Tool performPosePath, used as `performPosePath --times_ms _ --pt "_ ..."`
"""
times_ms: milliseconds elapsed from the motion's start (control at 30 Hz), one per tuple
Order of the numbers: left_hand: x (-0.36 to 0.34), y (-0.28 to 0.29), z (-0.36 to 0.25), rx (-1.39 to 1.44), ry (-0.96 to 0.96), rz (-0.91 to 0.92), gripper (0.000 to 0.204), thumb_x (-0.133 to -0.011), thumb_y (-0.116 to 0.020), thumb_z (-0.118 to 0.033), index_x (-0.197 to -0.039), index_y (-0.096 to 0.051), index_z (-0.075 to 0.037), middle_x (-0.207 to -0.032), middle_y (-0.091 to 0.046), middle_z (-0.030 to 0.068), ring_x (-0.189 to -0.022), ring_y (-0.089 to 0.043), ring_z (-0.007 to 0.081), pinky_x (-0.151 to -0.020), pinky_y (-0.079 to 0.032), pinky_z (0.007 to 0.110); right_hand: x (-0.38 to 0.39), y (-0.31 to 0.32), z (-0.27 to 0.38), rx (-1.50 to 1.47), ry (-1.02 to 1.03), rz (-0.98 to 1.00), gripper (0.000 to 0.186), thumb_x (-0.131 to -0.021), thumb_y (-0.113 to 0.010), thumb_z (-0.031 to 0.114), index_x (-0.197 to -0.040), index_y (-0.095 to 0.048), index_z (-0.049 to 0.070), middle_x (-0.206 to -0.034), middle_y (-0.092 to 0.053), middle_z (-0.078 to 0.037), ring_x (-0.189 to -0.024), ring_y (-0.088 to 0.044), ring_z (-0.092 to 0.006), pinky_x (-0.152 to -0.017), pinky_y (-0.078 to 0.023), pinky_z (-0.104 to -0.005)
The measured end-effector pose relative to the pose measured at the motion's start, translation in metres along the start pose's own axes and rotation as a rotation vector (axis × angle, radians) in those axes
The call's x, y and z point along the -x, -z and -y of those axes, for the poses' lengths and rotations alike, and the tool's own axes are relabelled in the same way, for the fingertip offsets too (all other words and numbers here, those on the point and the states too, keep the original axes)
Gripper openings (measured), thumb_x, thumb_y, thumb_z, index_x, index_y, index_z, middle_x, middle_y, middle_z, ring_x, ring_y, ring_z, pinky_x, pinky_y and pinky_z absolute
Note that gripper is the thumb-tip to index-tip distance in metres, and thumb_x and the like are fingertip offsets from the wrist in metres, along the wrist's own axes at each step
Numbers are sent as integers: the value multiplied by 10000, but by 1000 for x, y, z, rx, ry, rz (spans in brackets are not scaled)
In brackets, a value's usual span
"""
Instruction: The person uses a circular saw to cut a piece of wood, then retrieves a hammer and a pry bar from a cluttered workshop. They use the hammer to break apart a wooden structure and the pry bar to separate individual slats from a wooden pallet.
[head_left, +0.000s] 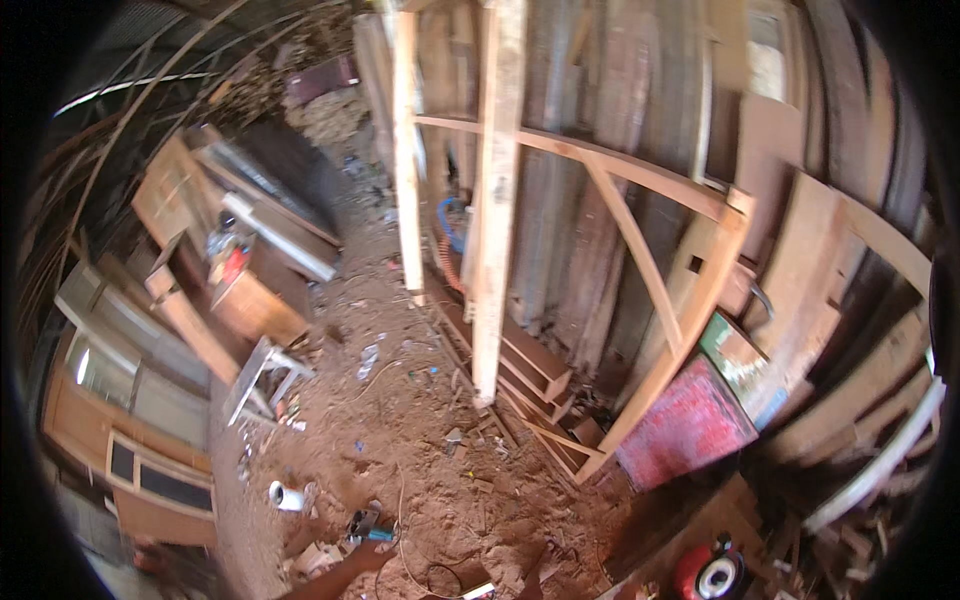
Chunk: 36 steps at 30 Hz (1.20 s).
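Your right, near: red patterned flat panel leaning on timber, green-edged printed board just behind it.

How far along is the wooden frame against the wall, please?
The wooden frame looks assembled: uprights, top rail and diagonal brace joined, leaning on the plank wall. Nothing is in hand; neither hand clearly shows. What is left I cannot tell; the red power tool lies idle.

Forearm cut off by lower edge, hands out of view, red round tool partly cropped
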<state>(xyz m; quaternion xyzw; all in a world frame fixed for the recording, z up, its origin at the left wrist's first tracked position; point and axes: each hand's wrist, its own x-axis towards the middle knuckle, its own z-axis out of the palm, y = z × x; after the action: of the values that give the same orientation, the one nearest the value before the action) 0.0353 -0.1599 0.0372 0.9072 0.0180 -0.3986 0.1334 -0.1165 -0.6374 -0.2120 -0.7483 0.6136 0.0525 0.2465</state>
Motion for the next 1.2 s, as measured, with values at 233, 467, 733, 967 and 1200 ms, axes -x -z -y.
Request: performPosePath --times_ms 233,467,733,967,1200 --pt "-76 52 -66 -12 -194 -31 622 -907 -653 -533 -1296 -632 -49 -1360 -557 274 -1298 -511 392 -1081 -405 486 49 -22 128 -44 463 30 889 -773 -761 540 -1404 -409 23 -1279 -583 -221 -1018 -649 -348 -776 -571 -453" --pt "-69 50 57 -145 -206 -96 548 -923 -648 -513 -1255 -662 -77 -1250 -654 228 -1144 -627 353 -987 -487 458 137 -42 188 -36 735 178 832 -790 -755 502 -1388 -417 34 -1269 -593 -210 -1002 -662 -334 -764 -578 -439" --pt "-130 88 154 152 104 192 626 -930 -552 -596 -1305 -653 -105 -1274 -646 222 -1156 -621 356 -993 -481 445 109 -54 336 142 895 101 767 -810 -749 458 -1370 -427 45 -1258 -604 -198 -983 -677 -317 -749 -587 -423" --pt "-317 183 239 212 141 -119 754 -913 -493 -665 -1308 -630 -38 -1230 -634 307 -1215 -587 409 -1042 -452 472 69 -107 479 335 826 -6 711 -828 -743 420 -1355 -435 56 -1248 -614 -187 -966 -690 -302 -737 -594 -408" --pt "-427 449 191 749 -133 -304 578 -937 -644 -505 -1272 -624 -33 -1249 -664 220 -1149 -645 277 -952 -510 408 -36 -153 572 552 676 -111 656 -845 -737 382 -1339 -444 66 -1239 -624 -176 -950 -703 -288 -724 -601 -394"
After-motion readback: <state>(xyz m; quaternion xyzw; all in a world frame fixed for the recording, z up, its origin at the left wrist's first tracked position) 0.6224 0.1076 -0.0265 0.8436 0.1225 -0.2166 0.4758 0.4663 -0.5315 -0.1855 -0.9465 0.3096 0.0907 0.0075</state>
